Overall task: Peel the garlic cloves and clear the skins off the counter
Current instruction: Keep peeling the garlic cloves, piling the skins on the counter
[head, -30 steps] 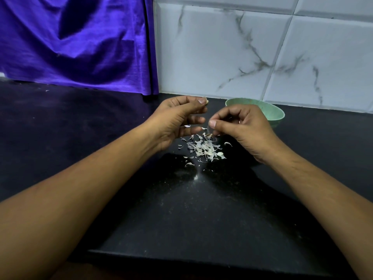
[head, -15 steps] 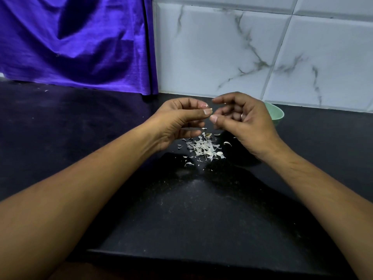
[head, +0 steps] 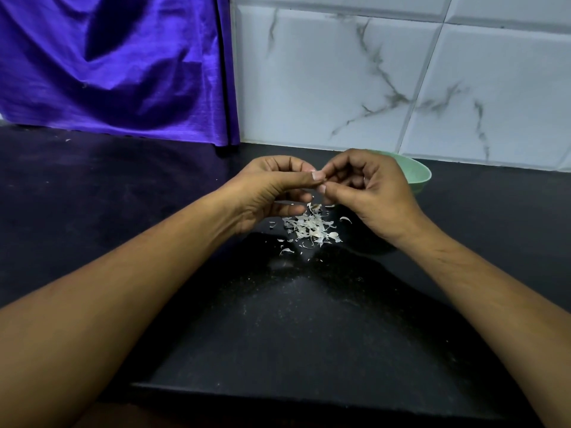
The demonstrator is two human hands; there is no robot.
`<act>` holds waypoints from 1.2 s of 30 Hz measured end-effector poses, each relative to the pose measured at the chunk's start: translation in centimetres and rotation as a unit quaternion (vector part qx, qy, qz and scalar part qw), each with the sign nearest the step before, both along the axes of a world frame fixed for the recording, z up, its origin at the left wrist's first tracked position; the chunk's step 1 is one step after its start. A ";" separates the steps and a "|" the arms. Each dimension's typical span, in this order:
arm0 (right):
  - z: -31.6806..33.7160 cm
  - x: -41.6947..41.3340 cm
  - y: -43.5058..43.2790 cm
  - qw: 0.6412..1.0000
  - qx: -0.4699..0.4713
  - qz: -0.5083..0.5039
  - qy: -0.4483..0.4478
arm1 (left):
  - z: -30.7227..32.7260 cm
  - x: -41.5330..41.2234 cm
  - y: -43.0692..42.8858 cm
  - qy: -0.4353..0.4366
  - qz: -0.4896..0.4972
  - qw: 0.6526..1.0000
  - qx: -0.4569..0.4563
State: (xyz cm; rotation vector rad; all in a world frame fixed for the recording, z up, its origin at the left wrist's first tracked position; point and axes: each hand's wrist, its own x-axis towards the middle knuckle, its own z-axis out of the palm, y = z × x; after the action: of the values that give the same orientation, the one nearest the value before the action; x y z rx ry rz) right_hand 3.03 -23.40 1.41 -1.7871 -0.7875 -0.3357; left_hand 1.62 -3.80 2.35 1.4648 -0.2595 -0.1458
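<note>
My left hand (head: 272,186) and my right hand (head: 370,193) meet fingertip to fingertip above the black counter (head: 309,319). Both have curled fingers and pinch something small between thumbs and forefingers; it is almost fully hidden, so I cannot tell whether it is a garlic clove. Just below the hands lies a small pile of pale garlic skins (head: 312,227), with a few stray flakes around it. A light green bowl (head: 418,173) stands behind my right hand, mostly covered by it; its contents are hidden.
A purple cloth (head: 117,66) hangs at the back left down to the counter. White marbled tiles (head: 386,72) form the back wall. The counter's front edge (head: 293,396) runs close to me.
My right hand has moved left and up from near the bowl to meet my left hand. The fingertips now touch above the skins, and the bowl is more covered.
</note>
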 end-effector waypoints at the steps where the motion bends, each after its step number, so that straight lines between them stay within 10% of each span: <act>1: 0.0 0.0 0.1 1.000 0.007 -0.001 0.009 | 0.0 0.0 0.0 0.001 0.003 1.000 -0.005; 11: 0.3 -0.2 0.1 0.995 0.080 -0.013 0.056 | -0.1 0.3 0.1 -0.057 0.076 0.995 0.029; 36: 1.7 2.7 -5.4 0.942 0.021 -0.295 -0.160 | -0.6 0.3 -0.2 -0.116 0.085 0.985 0.093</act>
State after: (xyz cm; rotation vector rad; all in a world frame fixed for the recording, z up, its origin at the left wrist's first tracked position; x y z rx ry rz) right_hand 5.69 -28.79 3.08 -1.9254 -0.4356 -1.0522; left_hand 1.88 -4.00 1.76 1.6850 -0.3150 0.1445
